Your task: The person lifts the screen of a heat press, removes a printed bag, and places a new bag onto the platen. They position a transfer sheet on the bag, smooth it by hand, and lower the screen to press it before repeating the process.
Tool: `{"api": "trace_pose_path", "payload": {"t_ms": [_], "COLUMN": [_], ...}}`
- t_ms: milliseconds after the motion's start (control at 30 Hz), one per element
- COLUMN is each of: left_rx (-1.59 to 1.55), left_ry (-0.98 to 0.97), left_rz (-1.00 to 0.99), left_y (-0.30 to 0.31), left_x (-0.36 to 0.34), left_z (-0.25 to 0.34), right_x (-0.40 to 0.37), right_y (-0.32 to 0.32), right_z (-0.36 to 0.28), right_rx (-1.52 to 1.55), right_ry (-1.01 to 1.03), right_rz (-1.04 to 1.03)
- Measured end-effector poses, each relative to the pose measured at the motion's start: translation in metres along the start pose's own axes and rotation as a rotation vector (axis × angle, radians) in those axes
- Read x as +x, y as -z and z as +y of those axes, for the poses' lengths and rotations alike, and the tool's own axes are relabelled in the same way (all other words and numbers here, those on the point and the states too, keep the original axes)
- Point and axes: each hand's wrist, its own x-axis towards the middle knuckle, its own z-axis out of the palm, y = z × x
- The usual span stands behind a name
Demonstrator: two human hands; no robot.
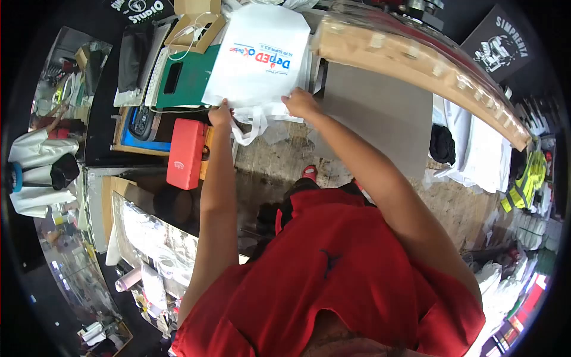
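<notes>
A white tote bag (256, 77) with blue and red "DepED" print lies flat at the top of the view, its lettering turned upside down to me. The bag's white handle strap (254, 132) hangs over the near edge. My left hand (220, 113) is closed at the bag's near left corner, with the fingertips pinching the fabric. My right hand (301, 104) grips the near right edge, its fingers curled on the material. What lies under the bag is mostly hidden, though white sheets show along its near and right edges.
Left of the bag are a green board (199, 74) with a dark phone (172, 78) on it and an open cardboard box (196, 33). A red box (186, 153) stands nearer me. A long taped carton (410, 68) and a grey board (377, 113) are to the right.
</notes>
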Motion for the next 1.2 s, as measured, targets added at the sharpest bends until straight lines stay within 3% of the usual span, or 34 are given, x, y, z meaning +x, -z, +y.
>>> {"api": "trace_pose_path", "payload": {"t_ms": [100, 167, 233, 300, 433, 467, 533, 633, 667, 700, 767, 800, 867, 900, 967, 1000, 1033, 1100, 1133, 1200], "left_rx": [0.083, 0.013, -0.225, -0.205, -0.19, 0.065, 0.577, 1.701, 1.747, 1.525, 0.422, 0.274, 0.325, 0.257, -0.05, -0.129, -0.125, -0.092, -0.087, -0.173], "left_ry": [0.094, 0.165, 0.216, 0.207, 0.16, 0.066, 0.079, -0.089, -0.125, -0.073, -0.015, -0.065, -0.277, -0.226, -0.267, -0.235, -0.244, -0.227, -0.236, -0.409], "left_rz": [0.057, 0.126, 0.187, 0.216, 0.225, 0.197, 0.18, -0.234, -0.205, -0.087, 0.257, 0.308, 0.3, 0.129, -0.017, -0.15, -0.146, -0.162, -0.146, -0.275], "left_y": [-0.008, -0.01, -0.011, -0.008, -0.017, -0.019, -0.018, -0.016, -0.009, -0.001, -0.012, -0.025, -0.048, -0.057, -0.073, -0.076, -0.081, -0.096, -0.099, -0.101], "left_x": [0.027, 0.008, 0.021, 0.023, 0.02, 0.036, 0.061, -0.001, -0.004, -0.004, -0.006, -0.032, -0.098, -0.139, -0.186, -0.21, -0.237, -0.289, -0.299, -0.314], "left_z": [-0.049, -0.049, -0.081, -0.092, -0.081, -0.092, -0.088, -0.014, -0.024, -0.039, -0.066, -0.069, -0.084, -0.075, -0.102, -0.105, -0.098, -0.072, -0.069, -0.061], "right_x": [-0.031, -0.074, -0.12, -0.159, -0.24, -0.25, -0.268, -0.293, -0.302, -0.311, -0.322, -0.328, -0.334, -0.334, -0.333, -0.338, -0.339, -0.336, -0.336, -0.33], "right_y": [0.006, 0.038, 0.062, 0.095, 0.166, 0.178, 0.194, 0.218, 0.226, 0.233, 0.248, 0.26, 0.282, 0.292, 0.305, 0.316, 0.32, 0.328, 0.335, 0.34], "right_z": [0.013, 0.031, 0.069, 0.111, 0.164, 0.187, 0.245, 0.328, 0.35, 0.371, 0.416, 0.425, 0.447, 0.467, 0.504, 0.503, 0.515, 0.547, 0.551, 0.564], "right_rx": [-0.179, 0.225, 0.6, 0.611, 0.586, 0.595, 0.554, 0.18, 0.178, 0.176, 0.055, -0.021, -0.139, -0.127, -0.229, -0.244, -0.233, -0.508, -0.49, -0.501], "right_ry": [0.128, 0.089, 0.116, 0.137, -0.155, -0.162, -0.292, -0.286, -0.322, -0.362, -0.412, -0.478, -0.56, -0.568, -0.577, -0.656, -0.652, -0.666, -0.739, -0.786], "right_rz": [-0.114, -0.604, -0.698, -0.646, -0.173, -0.15, 0.123, 0.468, 0.56, 0.652, 0.844, 0.906, 1.009, 1.025, 1.081, 0.961, 0.961, 1.002, 0.933, 0.903]}}
